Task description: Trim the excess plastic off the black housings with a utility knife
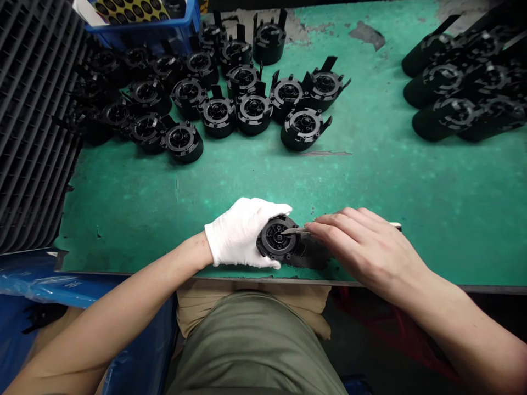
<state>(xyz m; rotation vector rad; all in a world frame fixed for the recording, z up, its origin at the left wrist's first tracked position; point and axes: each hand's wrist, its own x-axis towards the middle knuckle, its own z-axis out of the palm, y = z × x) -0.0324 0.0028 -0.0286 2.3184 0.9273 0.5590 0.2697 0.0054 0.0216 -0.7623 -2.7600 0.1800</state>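
Observation:
Near the front edge of the green table, my left hand, in a white glove, is wrapped round a black round plastic housing. The housing's ribbed end faces up towards me. My bare right hand grips a slim craft knife with a pointed metal blade. The blade's tip lies over the middle of the housing; whether it touches the plastic I cannot tell. Under my right palm most of the knife's handle is hidden, with only its end showing on the far side.
Several similar black housings stand at the back left, and taller black ones at the back right. A blue bin holds a sheet of round stickers. Stacked black grid trays rise along the left. Blue plastic hangs below the table.

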